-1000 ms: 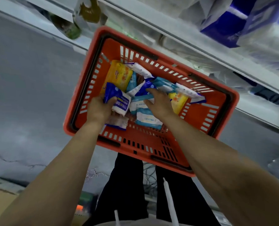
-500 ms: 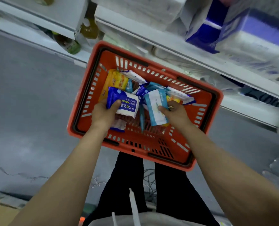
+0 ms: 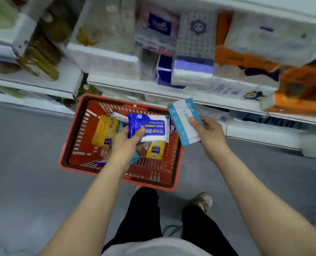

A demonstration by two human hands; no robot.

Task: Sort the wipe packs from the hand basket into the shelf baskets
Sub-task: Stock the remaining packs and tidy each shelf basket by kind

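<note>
From my feed, both hands are lifting packs toward the shelves: my left hand (image 3: 124, 143), centre frame, pinches the blue alcohol wipes pack (image 3: 149, 127) thumb-over-fingers, and my right hand (image 3: 207, 134) pinches a light-blue wipe pack (image 3: 184, 121). Below them the red hand basket (image 3: 75, 137) holds yellow packs (image 3: 104, 130). Next, I judge, comes finding the shelf baskets, unidentifiable among the blurred tissue packs (image 3: 194, 69) in the upper frame.

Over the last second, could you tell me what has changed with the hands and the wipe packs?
Both hands rose out of the red hand basket. The left hand lifted the blue alcohol wipes pack it already gripped; the right hand took hold of the light-blue pack and carried it right, past the rim. The yellow packs stayed in the basket.
</note>
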